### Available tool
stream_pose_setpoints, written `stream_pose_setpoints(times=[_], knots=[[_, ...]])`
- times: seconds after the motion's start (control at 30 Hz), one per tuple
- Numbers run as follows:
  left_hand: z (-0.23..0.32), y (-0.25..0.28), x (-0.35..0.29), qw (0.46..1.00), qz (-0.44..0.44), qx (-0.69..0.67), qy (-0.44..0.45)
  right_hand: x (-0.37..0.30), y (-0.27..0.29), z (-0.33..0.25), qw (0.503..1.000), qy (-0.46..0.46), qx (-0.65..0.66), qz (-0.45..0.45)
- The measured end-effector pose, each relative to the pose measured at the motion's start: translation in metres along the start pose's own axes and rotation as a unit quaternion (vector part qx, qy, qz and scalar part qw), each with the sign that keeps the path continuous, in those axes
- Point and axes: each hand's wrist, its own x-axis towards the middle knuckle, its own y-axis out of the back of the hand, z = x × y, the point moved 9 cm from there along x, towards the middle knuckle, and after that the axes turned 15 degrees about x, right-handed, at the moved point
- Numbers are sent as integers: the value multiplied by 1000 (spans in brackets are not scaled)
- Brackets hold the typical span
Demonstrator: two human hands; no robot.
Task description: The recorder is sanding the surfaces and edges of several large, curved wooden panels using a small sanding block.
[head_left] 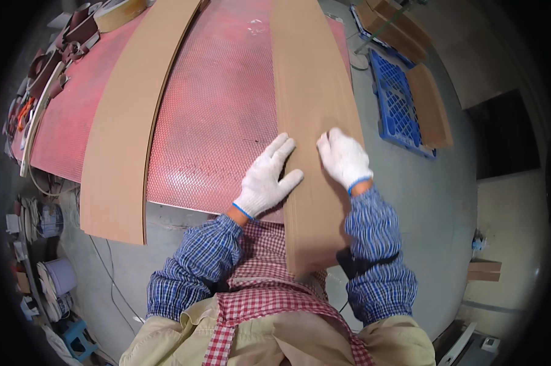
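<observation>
The brown board [312,79] runs lengthwise away from me on the red desk [214,110], its near end jutting past the edge; my left hand [268,175], thumb spread wide from its fingers, lies along its left side, while my right hand [345,158] is over it, fingers curled, gripping what I cannot tell. I count two boards, the other [120,134] further left.

White blue-edged gloves [263,185], blue plaid sleeve covers [193,259], a tan shirt [156,343] and a red-and-white checked apron [275,306] are worn.
</observation>
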Motion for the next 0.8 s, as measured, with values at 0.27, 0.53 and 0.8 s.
stream_pose_setpoints(times=[0.27,0.53,0.8], knots=[[-4,-3,7,1000,-13,-15,13,-187,1,6,999,-50,12,-13],[-10,-4,3,1000,-9,12,15,-253,-5,-9,993,-79,12,-92],[-1,-5,5,1000,-21,-4,23,-255,-22,-12,994,-53,20,-90]])
